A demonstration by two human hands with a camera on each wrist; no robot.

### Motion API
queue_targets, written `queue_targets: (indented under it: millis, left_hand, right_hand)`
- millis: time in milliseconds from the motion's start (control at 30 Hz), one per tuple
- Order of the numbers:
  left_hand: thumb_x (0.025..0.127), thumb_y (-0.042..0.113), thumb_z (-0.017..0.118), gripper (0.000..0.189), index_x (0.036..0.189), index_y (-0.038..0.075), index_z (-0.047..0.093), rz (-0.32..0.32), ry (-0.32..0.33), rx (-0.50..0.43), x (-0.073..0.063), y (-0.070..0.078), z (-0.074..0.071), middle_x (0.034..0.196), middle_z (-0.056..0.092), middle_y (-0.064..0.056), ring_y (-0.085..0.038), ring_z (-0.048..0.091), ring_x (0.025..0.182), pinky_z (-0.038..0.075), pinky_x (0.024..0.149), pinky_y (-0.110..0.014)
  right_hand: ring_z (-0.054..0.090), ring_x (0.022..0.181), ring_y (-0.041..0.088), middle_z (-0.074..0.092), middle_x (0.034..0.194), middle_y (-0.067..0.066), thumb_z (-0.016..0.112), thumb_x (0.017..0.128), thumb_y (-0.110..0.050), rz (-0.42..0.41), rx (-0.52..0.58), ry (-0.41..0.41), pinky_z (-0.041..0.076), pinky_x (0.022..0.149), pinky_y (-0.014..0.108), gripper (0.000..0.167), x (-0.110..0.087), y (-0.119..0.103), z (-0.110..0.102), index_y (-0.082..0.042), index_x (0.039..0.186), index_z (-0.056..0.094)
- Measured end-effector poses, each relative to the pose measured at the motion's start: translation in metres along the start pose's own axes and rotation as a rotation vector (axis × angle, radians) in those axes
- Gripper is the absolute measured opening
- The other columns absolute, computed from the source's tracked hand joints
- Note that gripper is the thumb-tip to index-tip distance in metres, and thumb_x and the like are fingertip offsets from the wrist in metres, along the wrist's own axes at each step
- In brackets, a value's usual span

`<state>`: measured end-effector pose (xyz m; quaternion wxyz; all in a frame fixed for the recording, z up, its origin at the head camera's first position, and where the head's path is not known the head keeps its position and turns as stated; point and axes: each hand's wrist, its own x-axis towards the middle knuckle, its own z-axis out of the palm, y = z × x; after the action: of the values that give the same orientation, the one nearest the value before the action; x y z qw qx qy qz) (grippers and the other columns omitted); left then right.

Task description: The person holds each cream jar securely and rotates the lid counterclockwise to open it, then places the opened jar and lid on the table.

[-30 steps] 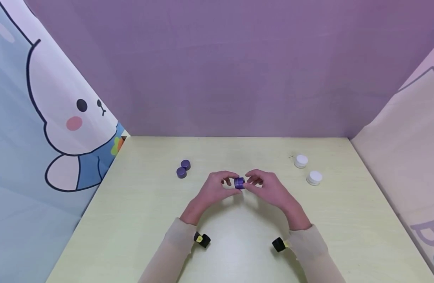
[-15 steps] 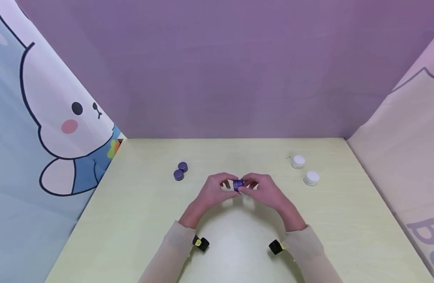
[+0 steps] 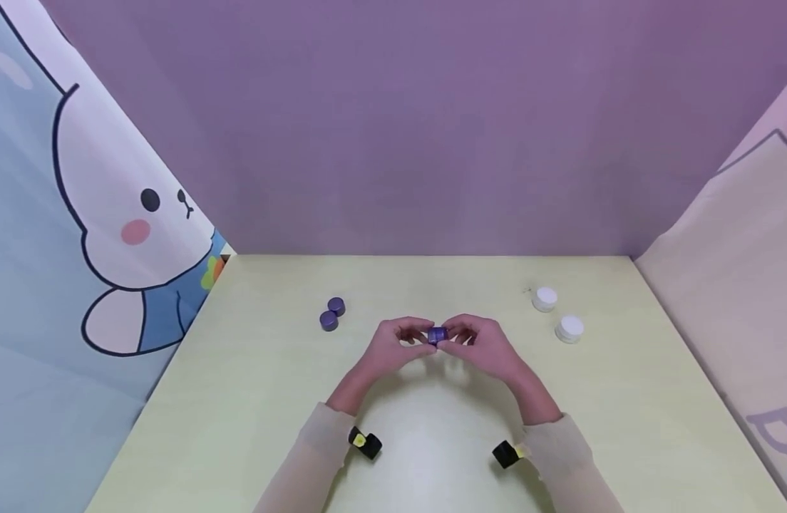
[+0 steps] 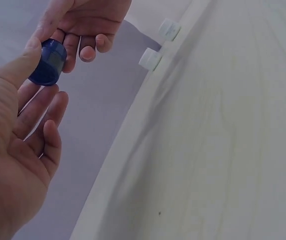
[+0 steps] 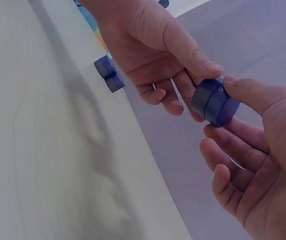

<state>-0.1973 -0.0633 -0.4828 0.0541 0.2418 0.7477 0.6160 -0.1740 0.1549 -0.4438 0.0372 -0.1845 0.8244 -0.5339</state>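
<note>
A small purple screw-top jar (image 3: 438,335) is held between both hands above the table. In the right wrist view, a seam runs round the jar (image 5: 215,102), which looks dark blue there. My left hand (image 3: 396,347) pinches its left end between thumb and fingertips. On the other end, my right hand (image 3: 481,345) grips with thumb and forefinger, the remaining fingers loosely bent. From the left wrist, the jar's side (image 4: 51,62) shows between the two thumbs, and the right hand (image 4: 90,22) lies beyond it.
Two small purple round pieces (image 3: 332,314) sit against each other at the back left of the pale wooden table (image 3: 252,399). Two white lidded jars (image 3: 557,313) stand apart at the back right. A purple cloth wall (image 3: 406,128) rises behind the table.
My right thumb and fingers have closed in from the jar's right edge and now grip that end. My left hand keeps its hold. The head view has shifted slightly.
</note>
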Motion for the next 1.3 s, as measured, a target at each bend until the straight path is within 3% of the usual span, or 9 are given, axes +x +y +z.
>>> queue_targets:
  millis: [133,433,600,800,967,1033,1233,1300]
  left_hand:
    - [0.081,0.001,0.077,0.033,0.113,-0.003,0.068,0.007,0.016,-0.032,-0.001,0.000,0.001,0.102,0.071,-0.009,-0.021,0.066,0.084,0.053,0.074,-0.040]
    - [0.081,0.016,0.081,0.032,0.110,0.007,0.072,0.062,0.070,-0.001,-0.001,0.001,0.001,0.095,0.072,-0.001,-0.018,0.067,0.079,0.049,0.070,-0.031]
    - [0.081,0.018,0.081,0.036,0.113,0.006,0.071,0.041,0.088,0.015,-0.003,0.002,-0.001,0.096,0.072,0.002,-0.016,0.066,0.081,0.047,0.071,-0.031]
    - [0.084,0.018,0.078,0.033,0.114,0.009,0.071,0.032,0.074,-0.015,-0.004,0.005,0.002,0.101,0.072,0.001,-0.018,0.066,0.086,0.051,0.072,-0.034]
    - [0.085,0.015,0.077,0.032,0.115,0.008,0.071,0.005,0.103,-0.035,-0.005,0.007,0.007,0.100,0.072,0.000,-0.018,0.065,0.085,0.051,0.071,-0.036]
    - [0.084,0.012,0.077,0.032,0.115,0.006,0.071,-0.011,0.111,-0.030,-0.006,0.010,0.009,0.100,0.072,-0.002,-0.019,0.065,0.084,0.051,0.071,-0.036]
    - [0.085,0.008,0.075,0.033,0.116,-0.001,0.068,0.002,0.080,-0.021,-0.011,0.040,0.009,0.102,0.071,-0.009,-0.026,0.066,0.085,0.050,0.072,-0.035]
    - [0.085,0.011,0.076,0.033,0.116,0.001,0.069,0.018,0.087,-0.025,-0.010,0.034,0.009,0.102,0.072,-0.007,-0.024,0.066,0.084,0.050,0.071,-0.034]
  right_hand:
    - [0.061,0.075,0.023,0.069,0.088,0.004,0.078,0.084,-0.021,0.015,0.019,0.002,0.050,0.063,0.030,0.026,-0.002,0.001,0.002,-0.009,0.106,0.070]
    - [0.060,0.077,0.023,0.069,0.090,0.004,0.072,0.090,-0.020,0.009,0.000,0.006,0.048,0.062,0.030,0.024,0.002,0.003,0.005,-0.006,0.109,0.069]
    - [0.061,0.077,0.022,0.069,0.088,0.002,0.073,0.089,-0.023,0.051,0.044,-0.005,0.051,0.065,0.030,0.024,0.004,0.000,0.006,-0.006,0.106,0.071]
    - [0.065,0.083,0.030,0.069,0.091,0.008,0.074,0.088,-0.021,0.088,0.122,0.009,0.055,0.070,0.033,0.025,0.004,-0.004,0.005,-0.004,0.106,0.070]
    - [0.066,0.083,0.028,0.070,0.091,0.007,0.076,0.086,-0.028,0.136,0.101,0.037,0.055,0.070,0.034,0.031,0.002,-0.009,0.003,-0.003,0.103,0.071]
    - [0.065,0.082,0.024,0.070,0.090,0.004,0.076,0.086,-0.031,0.139,0.057,0.040,0.054,0.069,0.034,0.031,0.001,-0.010,0.002,-0.005,0.102,0.072]
    - [0.062,0.080,0.022,0.070,0.087,0.003,0.076,0.085,-0.032,0.110,0.013,0.041,0.052,0.066,0.036,0.027,-0.001,-0.012,-0.003,-0.008,0.098,0.074]
    - [0.062,0.080,0.024,0.070,0.087,0.004,0.077,0.085,-0.029,0.105,0.025,0.041,0.052,0.066,0.036,0.024,-0.001,-0.013,-0.003,-0.008,0.097,0.074]
